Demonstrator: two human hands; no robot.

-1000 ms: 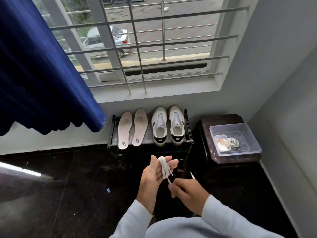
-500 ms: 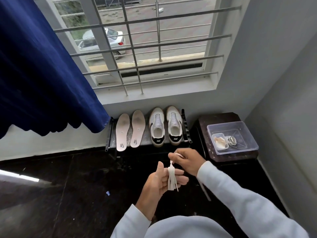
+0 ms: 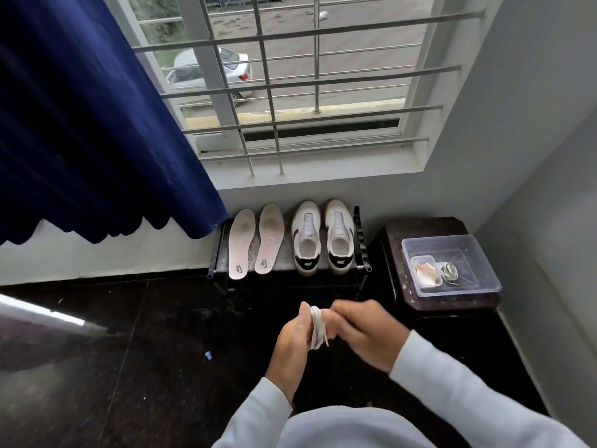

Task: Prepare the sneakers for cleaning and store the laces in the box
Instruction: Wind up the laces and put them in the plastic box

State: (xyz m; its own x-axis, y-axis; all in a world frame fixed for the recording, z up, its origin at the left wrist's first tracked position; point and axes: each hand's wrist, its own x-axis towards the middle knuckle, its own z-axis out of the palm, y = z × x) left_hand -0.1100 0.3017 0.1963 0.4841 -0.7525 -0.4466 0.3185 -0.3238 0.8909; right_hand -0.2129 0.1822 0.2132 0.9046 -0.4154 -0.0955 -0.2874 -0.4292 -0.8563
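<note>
1 lace (image 3: pixel 316 328) round left hand (image 3: pixel 292 342), right hand (image 3: pixel 361 331) gripping.

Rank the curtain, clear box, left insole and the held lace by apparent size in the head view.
Curtain, by far the largest.
Clear box.
Left insole, plainly smaller than the box.
Held lace, smallest despite being nearest the camera.

A home: barred window (image 3: pixel 290 92) at twelve o'clock overlooking a parked car (image 3: pixel 206 72), blue curtain (image 3: pixel 80 124) at ten, low shoe rack (image 3: pixel 361 240) with sneakers (image 3: pixel 308 234) below.
</note>
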